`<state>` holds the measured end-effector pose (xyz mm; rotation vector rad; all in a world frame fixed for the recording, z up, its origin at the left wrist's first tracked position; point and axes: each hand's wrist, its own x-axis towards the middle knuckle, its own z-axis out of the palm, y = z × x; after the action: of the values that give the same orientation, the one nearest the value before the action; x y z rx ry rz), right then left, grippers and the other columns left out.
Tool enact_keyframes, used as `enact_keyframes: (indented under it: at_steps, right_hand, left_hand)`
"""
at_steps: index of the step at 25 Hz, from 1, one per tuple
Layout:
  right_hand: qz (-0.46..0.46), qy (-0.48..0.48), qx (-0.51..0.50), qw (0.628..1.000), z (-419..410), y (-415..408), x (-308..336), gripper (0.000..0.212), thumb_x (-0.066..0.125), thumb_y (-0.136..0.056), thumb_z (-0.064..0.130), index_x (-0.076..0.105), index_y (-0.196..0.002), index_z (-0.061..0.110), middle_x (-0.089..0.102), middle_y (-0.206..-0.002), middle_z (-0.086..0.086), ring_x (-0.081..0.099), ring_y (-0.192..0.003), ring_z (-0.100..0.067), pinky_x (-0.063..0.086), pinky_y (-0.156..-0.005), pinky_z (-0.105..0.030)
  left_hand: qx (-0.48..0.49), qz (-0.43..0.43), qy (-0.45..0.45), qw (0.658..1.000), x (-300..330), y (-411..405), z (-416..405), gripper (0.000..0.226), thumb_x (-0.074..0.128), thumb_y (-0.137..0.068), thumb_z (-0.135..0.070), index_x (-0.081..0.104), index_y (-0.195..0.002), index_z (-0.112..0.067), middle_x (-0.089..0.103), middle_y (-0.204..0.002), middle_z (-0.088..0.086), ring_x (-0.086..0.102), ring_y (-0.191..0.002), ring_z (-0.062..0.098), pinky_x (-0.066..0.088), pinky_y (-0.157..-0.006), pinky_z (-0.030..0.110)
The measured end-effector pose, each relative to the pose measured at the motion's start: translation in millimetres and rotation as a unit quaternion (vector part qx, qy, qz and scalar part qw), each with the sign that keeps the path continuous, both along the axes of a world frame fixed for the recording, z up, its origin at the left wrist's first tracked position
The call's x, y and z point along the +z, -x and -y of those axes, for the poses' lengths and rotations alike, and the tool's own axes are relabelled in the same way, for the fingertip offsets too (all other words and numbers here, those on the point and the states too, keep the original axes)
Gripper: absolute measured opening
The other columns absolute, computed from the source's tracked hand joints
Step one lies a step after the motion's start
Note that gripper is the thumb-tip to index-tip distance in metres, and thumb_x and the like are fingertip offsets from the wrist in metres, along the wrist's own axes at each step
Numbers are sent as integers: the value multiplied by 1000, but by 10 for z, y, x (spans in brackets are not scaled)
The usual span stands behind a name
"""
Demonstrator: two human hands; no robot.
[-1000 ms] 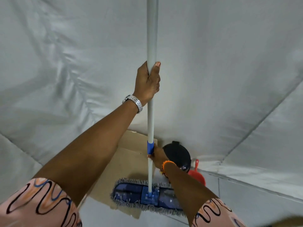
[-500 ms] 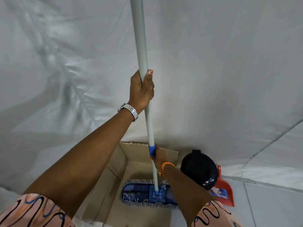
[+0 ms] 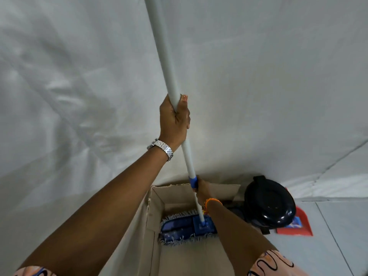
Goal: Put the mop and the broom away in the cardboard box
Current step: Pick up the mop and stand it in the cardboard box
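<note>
**Long pole, floppy head: the mop goes in head first**

The left hand [image 3: 175, 120] is clenched around the pale pole of the mop [image 3: 169, 76], thumb up along the shaft. Well below it, the right hand [image 3: 201, 189] grips the same pole just under the blue collar [image 3: 193, 181]. Below the right hand, the blue fringed mop head [image 3: 183, 228] sits inside the open cardboard box [image 3: 153, 216], near its far wall; whether it rests on the bottom cannot be told.

The pole looks stiff, smooth and light, so it probably slips through a loose fist; two spaced grips like these seem the sound way to steer it. The head is soft, and it appears to hinge at the socket, so it likely flops rather than holds an angle. The long pole, running up past the left hand and out of view, may tip the box if left to lean.

No broom is in view. To the right of the right hand stand a black round-lidded bin [image 3: 270, 204] and a red dustpan [image 3: 298, 228].
</note>
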<state>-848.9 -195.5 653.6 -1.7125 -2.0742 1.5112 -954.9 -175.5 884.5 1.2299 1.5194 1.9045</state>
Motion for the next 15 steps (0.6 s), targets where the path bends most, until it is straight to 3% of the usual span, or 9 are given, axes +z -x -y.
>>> enact_keyframes:
  at_steps: [2,3,5,7,11,15]
  right_hand:
    - [9,-6,0,1000,-142,123,-120,34,43,-102,12,53,-134,2,57,-108,-14,49,-92,-18,45,-64,-16]
    - [1,-9,-6,1000,-219,184,-176,34,45,-100,7,52,-133,3,59,-109,-16,53,-93,-22,50,-69,-17]
    - [2,-25,-12,1000,-283,224,-303,38,47,-92,-7,52,-129,2,61,-107,-22,58,-94,-30,51,-81,-34]
    - [0,-29,-21,999,-354,243,-421,38,46,-89,-11,53,-125,0,57,-98,-18,52,-88,-27,46,-77,-37]
    - [-3,0,-34,999,-625,270,-731,38,42,-92,-9,51,-127,3,50,-96,-15,45,-86,-28,48,-83,-43]
    - [7,-12,-53,998,-788,358,-891,31,45,-94,-5,52,-123,3,54,-98,-19,49,-83,-27,47,-79,-38]
  left_hand:
    - [-3,-4,-7,1000,-147,180,-123,25,50,-102,-24,43,-79,-16,39,-46,-12,36,-37,10,35,-38,24]
    - [-6,-6,-10,1000,-194,227,-199,25,50,-102,-25,44,-79,-17,39,-47,-11,36,-36,11,35,-38,25]
    - [-11,-13,-12,1000,-309,225,-309,24,51,-102,-25,44,-80,-17,40,-47,-11,37,-36,12,35,-37,25]
    - [-18,-24,-15,999,-389,200,-430,25,51,-102,-24,45,-78,-22,40,-46,-10,37,-35,12,35,-37,24]
    - [-48,-29,3,998,-686,219,-762,28,51,-102,-22,43,-76,-23,38,-46,-11,36,-35,12,34,-38,26]
    - [-60,-32,15,998,-779,286,-1037,27,51,-102,-24,42,-77,-20,36,-47,-9,35,-36,15,35,-38,26]
